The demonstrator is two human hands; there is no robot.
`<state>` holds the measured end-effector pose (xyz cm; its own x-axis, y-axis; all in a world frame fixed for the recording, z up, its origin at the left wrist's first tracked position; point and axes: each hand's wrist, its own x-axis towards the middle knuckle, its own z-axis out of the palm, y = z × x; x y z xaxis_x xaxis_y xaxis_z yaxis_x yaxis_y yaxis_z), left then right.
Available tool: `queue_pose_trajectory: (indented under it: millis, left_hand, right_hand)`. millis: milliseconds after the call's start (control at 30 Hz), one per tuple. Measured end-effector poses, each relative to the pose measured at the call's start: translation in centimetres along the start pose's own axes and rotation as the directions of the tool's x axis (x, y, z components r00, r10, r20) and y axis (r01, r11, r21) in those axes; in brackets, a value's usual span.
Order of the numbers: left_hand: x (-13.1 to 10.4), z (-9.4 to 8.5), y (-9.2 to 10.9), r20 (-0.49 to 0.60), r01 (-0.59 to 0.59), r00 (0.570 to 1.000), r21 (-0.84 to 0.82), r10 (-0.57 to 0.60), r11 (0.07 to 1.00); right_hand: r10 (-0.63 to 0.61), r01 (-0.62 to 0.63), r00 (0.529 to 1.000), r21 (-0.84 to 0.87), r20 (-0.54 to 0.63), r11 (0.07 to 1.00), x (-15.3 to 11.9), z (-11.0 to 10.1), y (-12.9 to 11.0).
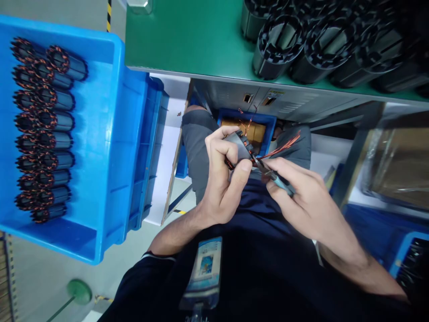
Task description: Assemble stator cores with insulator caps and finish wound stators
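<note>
A: What does each hand hold?

B: The left hand [221, 179] grasps a dark cylinder [237, 146], with the thumb on one side and bent fingers on the other. The right hand [306, 192] is wrapped around pliers [282, 183] with pale blue handles.

A: Where is the cylinder?

B: It is held up over the lap [197, 134], tilted, with its toothed end toward the pliers. A loose bundle of copper wire [284, 145] fans out beside the tool, and thinner strands rise near the cylinder's far end.

A: Where are the plier tips?

B: At the root of the bundle, beside the cylinder; whether they grip the wire cannot be told.

A: And the surroundings?

B: At left, a blue bin [109, 147] contains two columns of copper-wound cylinders [60, 120]. On the green table [187, 38], black cylinders [279, 42] stand upright in rows. Between the legs sits a small blue box [270, 136].
</note>
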<state>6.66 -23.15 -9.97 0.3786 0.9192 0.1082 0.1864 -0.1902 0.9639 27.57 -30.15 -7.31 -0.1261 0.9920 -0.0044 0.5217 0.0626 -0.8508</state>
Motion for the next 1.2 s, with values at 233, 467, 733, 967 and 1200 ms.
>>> queue_pose_trajectory:
  millis: [233, 467, 733, 967, 1200]
  left_hand:
    - [-0.1, 0.5, -1.1, -0.076, -0.132, 0.988, 0.016, 0.133, 0.991]
    - [2.4, 4.0, -10.7, -0.133, 0.155, 0.983, 0.216, -0.128, 0.964]
    - [6.5, 7.5, -19.6, -0.153, 0.397, 0.918, 0.322, -0.366, 0.860]
    - [4.5, 6.0, -17.4, -0.056, 0.192, 0.981, 0.389, -0.185, 0.901]
    - [0.8, 1.8, -10.8, 0.106, -0.274, 0.960, 0.158, 0.260, 0.949]
  right_hand:
    - [0.044, -0.042, 0.995, 0.026, -0.087, 0.999, 0.6, 1.1, 1.5]
    - [0.278, -0.286, 0.958, 0.184, 0.072, 0.940, 5.5, 5.8, 11.9]
    - [0.446, -0.531, 0.842, 0.312, 0.305, 0.788, 10.5, 10.7, 22.5]
    - [0.376, -0.436, 0.900, 0.496, 0.221, 0.751, 10.5, 9.9, 20.4]
    - [0.174, -0.220, 0.976, 0.589, 0.134, 0.777, 5.8, 5.2, 12.4]
